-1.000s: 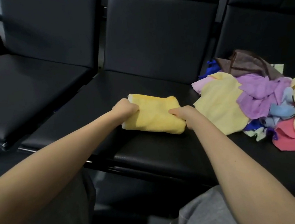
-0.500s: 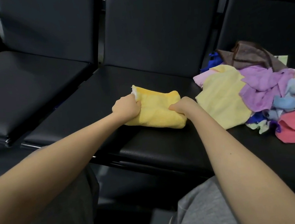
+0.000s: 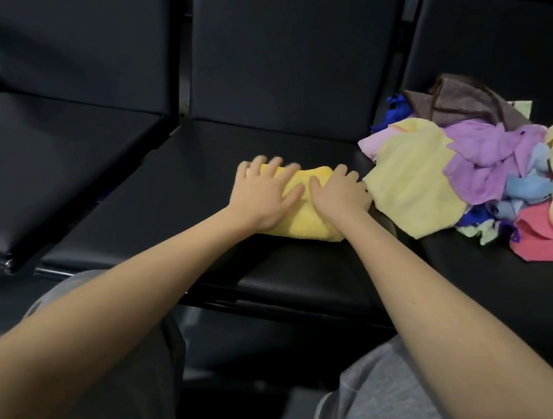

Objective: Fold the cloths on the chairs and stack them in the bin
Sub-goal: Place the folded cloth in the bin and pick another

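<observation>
A folded yellow cloth (image 3: pixel 304 221) lies on the middle black chair seat (image 3: pixel 195 170). My left hand (image 3: pixel 263 197) lies flat on its left part with fingers spread. My right hand (image 3: pixel 340 193) presses flat on its right part, fingers straight. A loose pile of unfolded cloths (image 3: pixel 491 171) covers the right chair seat: pale yellow, purple, light blue, pink-red, brown and dark blue pieces. No bin is in view.
Three black padded chairs stand in a row; the left seat (image 3: pixel 38 160) bears nothing. A pale yellow cloth (image 3: pixel 413 180) from the pile reaches close to my right hand. My grey-trousered knees (image 3: pixel 369 402) are below the seat edge.
Both hands gripped the ends of the yellow cloth before; now they have opened and lie flat on top of it. The cloth looks more compact.
</observation>
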The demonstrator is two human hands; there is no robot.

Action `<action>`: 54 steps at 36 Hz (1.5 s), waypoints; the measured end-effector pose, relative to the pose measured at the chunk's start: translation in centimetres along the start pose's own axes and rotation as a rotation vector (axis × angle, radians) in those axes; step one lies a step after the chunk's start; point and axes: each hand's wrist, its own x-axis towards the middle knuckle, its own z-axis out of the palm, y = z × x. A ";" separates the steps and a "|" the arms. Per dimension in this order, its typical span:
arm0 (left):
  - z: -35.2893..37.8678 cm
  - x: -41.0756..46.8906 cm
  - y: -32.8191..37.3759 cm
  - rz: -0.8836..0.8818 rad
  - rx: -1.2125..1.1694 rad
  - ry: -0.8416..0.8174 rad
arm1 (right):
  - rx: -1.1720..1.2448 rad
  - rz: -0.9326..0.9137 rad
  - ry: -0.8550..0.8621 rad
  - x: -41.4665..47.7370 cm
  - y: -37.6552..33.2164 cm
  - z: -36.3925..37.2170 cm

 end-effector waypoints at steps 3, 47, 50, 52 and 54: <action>1.2 -0.4 0.3 -0.028 -0.032 -0.290 | 0.263 0.102 -0.183 0.2 0.5 0.7; -9.3 -0.1 13.3 -0.556 -1.817 -0.543 | 1.116 0.150 -0.081 -2.9 18.2 -11.1; -9.2 -0.4 17.7 -0.485 -1.817 -0.592 | 1.162 0.200 -0.051 -4.8 22.6 -12.2; -8.7 -0.6 20.6 -0.471 -1.800 -0.632 | 1.162 0.238 -0.035 -6.3 25.2 -12.9; -7.8 -1.2 23.8 -0.468 -1.799 -0.706 | 1.170 0.272 0.002 -8.1 28.2 -13.5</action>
